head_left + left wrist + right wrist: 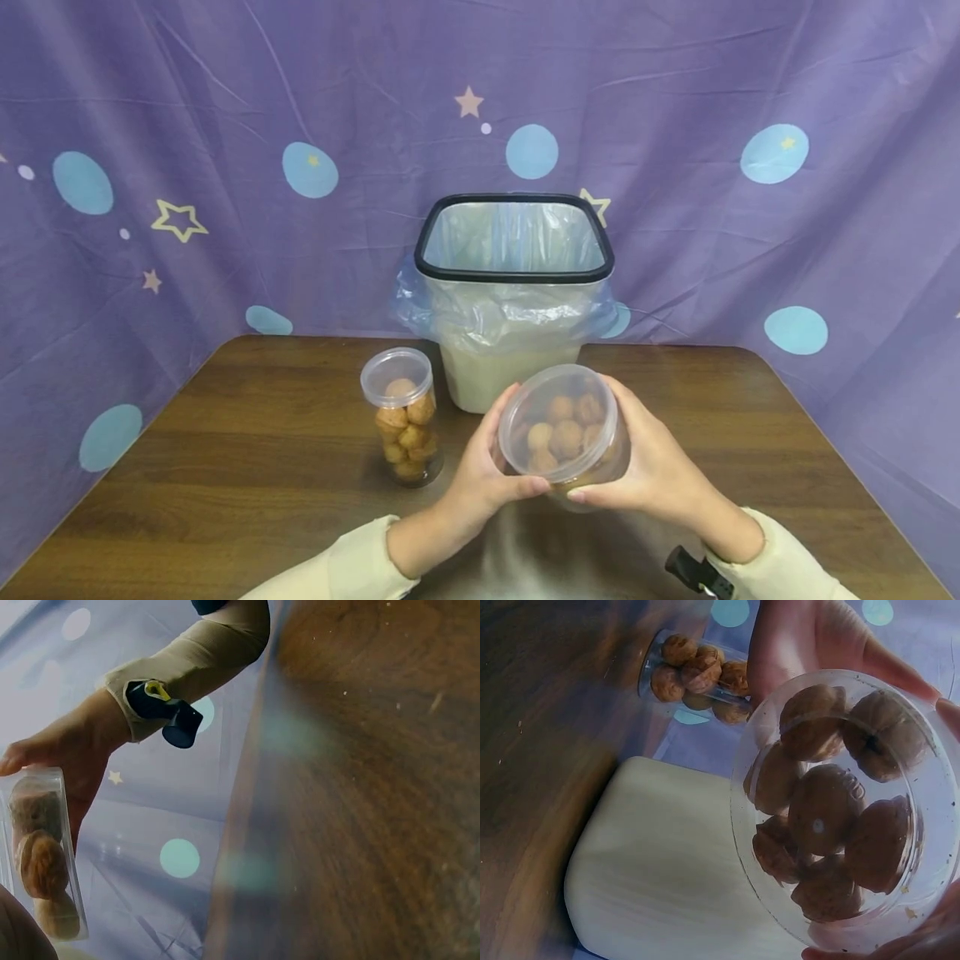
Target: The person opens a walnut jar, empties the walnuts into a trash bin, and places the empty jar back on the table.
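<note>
My left hand and right hand grip a clear plastic jar from both sides. Its frosted round lid faces up toward the head camera, and the jar is tilted. Several walnuts show through it. From below, the right wrist view shows walnuts lying on the clear base. Both thumbs press the near side of the jar; most other fingers are hidden behind it. A taller clear jar with walnuts stands upright on the table, left of my left hand.
A cream trash bin with a black rim stands behind the held jar. A bluish plastic bag lines it and hangs over its outside. The brown wooden table meets a purple patterned curtain at its back edge.
</note>
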The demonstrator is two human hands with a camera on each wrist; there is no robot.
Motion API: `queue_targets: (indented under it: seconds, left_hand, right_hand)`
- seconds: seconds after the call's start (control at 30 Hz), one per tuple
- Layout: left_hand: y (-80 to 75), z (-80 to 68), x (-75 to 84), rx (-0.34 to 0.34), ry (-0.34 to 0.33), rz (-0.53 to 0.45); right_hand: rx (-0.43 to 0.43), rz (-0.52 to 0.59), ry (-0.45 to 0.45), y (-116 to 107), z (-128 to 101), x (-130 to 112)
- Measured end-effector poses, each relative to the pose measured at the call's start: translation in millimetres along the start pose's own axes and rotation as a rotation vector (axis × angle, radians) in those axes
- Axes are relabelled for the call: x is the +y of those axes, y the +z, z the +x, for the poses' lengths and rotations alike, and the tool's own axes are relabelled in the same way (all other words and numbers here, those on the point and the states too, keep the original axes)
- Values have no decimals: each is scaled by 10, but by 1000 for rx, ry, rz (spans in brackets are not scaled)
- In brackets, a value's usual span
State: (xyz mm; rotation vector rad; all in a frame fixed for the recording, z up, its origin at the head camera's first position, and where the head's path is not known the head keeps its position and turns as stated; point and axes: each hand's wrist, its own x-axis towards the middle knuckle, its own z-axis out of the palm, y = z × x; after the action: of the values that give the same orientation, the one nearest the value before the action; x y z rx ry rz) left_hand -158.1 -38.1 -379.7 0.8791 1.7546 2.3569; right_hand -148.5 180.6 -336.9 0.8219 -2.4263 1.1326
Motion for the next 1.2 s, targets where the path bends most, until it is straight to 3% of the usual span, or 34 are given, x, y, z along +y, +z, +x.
queue_targets:
  seconds: [1.2]
  left_hand:
    - [-79, -21, -23, 23, 25, 40]
  right_hand:
    - [-3, -54, 41, 43, -42, 27]
